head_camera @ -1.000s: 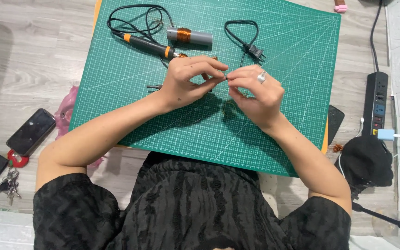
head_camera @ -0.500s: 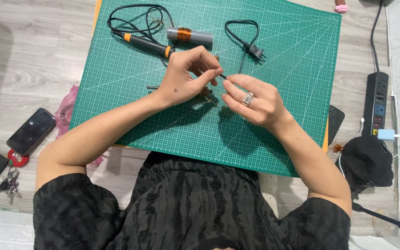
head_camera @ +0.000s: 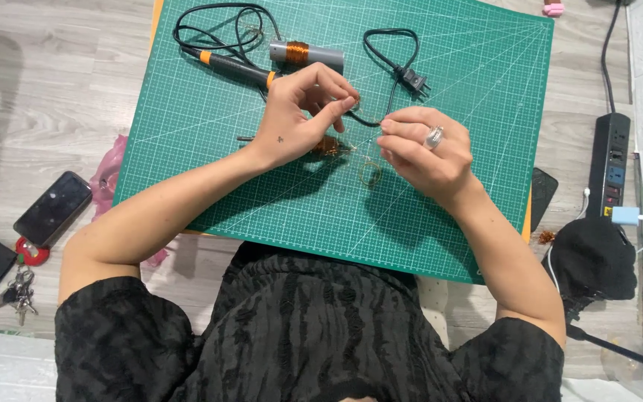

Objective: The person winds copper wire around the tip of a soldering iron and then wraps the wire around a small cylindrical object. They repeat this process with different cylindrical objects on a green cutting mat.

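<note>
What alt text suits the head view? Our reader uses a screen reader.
Two hands, left and right, pinch thin wire above a green mat. A soldering iron and wire-wound tube lie behind them.

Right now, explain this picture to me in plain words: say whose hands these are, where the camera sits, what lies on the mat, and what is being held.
The camera sits on a person's head and looks down at their own two bare hands. The left hand and the right hand pinch a thin copper wire between them, above a green gridded cutting mat on a wooden floor. On the mat lie a black soldering iron with orange bands, a grey tube wound with copper wire, and a black power cord with plug. Beside the mat sit a dark phone, a bunch of keys and a black power strip.
</note>
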